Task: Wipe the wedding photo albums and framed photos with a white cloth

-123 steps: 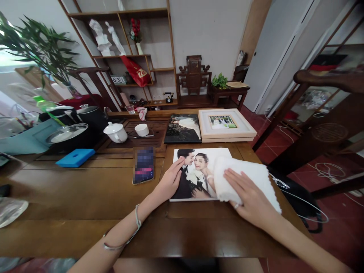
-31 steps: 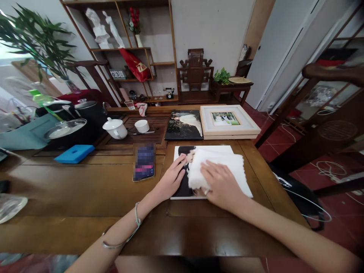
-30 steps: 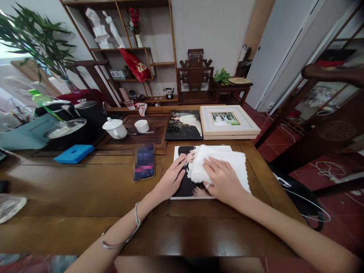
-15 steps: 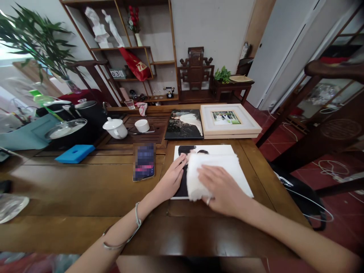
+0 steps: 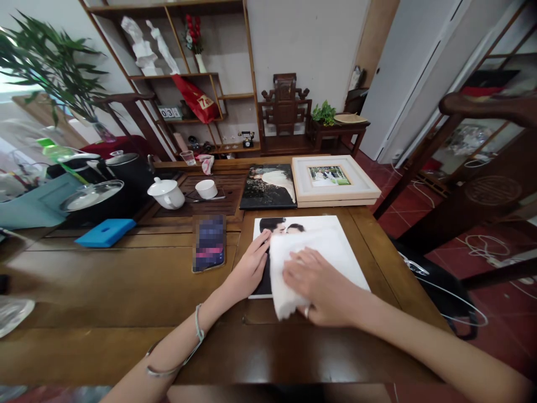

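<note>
A photo panel [image 5: 348, 257] with a picture of two people lies flat on the wooden table in front of me. My left hand [image 5: 254, 266] rests with fingers stretched out on the panel's left edge. Under my right hand [image 5: 319, 282] is a white cloth [image 5: 279, 274], pressed against the panel by bent fingers. The cloth covers the middle of the picture, and its lower corner hangs past the panel's near edge. A phone [image 5: 209, 243] lies left of the panel.
Behind the panel lie a dark photo panel [image 5: 268, 187] and a pale framed photo [image 5: 335, 182]. Further left are a blue block [image 5: 106, 232], a lidded white cup [image 5: 166, 193] and a small white bowl [image 5: 206, 189]. A dark wooden chair [image 5: 470, 168] stands at the right.
My right hand has slid the cloth slightly toward me, over the panel's near edge, uncovering more of the picture's top. My left hand stays on the panel. The view has shifted a little.
</note>
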### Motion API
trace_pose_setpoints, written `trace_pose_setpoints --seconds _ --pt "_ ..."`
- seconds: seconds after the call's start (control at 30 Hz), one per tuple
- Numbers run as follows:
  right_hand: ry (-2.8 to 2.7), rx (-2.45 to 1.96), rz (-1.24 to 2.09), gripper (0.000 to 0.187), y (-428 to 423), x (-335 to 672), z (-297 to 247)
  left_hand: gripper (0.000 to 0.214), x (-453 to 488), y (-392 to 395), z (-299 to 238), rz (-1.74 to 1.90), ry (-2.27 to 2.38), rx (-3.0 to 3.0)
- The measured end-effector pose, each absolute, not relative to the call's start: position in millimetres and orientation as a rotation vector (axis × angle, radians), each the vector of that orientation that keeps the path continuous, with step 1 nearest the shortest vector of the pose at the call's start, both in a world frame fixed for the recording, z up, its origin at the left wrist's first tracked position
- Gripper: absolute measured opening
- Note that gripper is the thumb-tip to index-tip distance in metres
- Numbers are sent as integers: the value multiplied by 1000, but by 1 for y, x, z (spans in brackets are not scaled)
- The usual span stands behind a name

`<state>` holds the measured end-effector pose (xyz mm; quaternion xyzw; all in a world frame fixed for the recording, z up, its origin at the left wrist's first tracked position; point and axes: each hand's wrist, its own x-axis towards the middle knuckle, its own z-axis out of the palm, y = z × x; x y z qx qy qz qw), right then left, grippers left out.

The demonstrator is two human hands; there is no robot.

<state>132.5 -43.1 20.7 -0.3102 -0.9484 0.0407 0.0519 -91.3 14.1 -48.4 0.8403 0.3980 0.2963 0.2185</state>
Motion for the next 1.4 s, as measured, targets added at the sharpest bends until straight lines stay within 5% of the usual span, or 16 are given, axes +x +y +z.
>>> trace_pose_setpoints --seconds 0.2,0.5,0.8,0.97,1.2,1.4 --pt "-2847 -822 311 50 -51 136 24 47 -93 13 -44 766 1072 2328" --pt "-2494 -1503 75 56 19 171 -3 46 -89 11 -42 761 1131 2315" --pt "-2865 -854 414 68 -43 148 20 47 -93 14 -48 802 1065 2349" --pt "-2722 -1169 296 87 -2 167 8 47 -91 13 -45 798 1113 2345" --pt "-2592 -1860 173 75 -2 190 18 47 -88 10 -42 769 1154 2329" --pt "-2810 -1585 188 76 -75 167 34 47 -88 9 -41 769 1157 2321"
